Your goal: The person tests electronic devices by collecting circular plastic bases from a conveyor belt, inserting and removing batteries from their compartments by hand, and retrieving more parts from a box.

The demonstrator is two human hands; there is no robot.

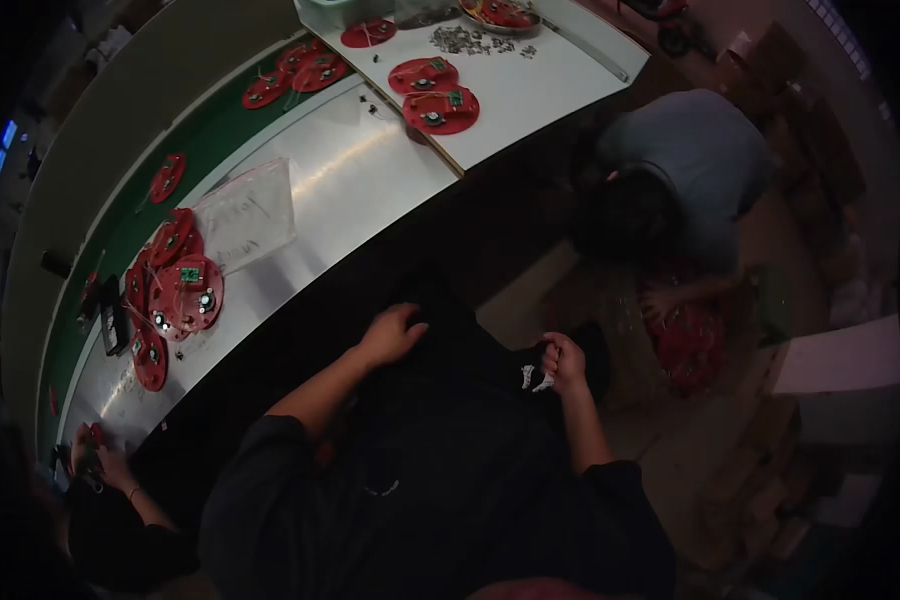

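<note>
My left hand [393,335] rests on the dark cloth over my lap, thumb apart from the fingers, holding nothing that shows. My right hand [563,360] is closed above my other leg, beside a white mark [535,378] on the dark fabric. Whatever its fingers may hold is hidden. Left of me, on the metal bench [345,165], red round discs [192,290] carrying green circuit boards and wires lie in a pile. A clear plastic bag [250,215] touches the pile. Neither hand touches these parts.
Further discs [440,110] and small metal parts [462,40] lie on a white table [530,95]. A green belt [205,125] runs behind the bench. At right a person [685,170] bends over red discs [690,345]; another person's hands [100,460] work at lower left.
</note>
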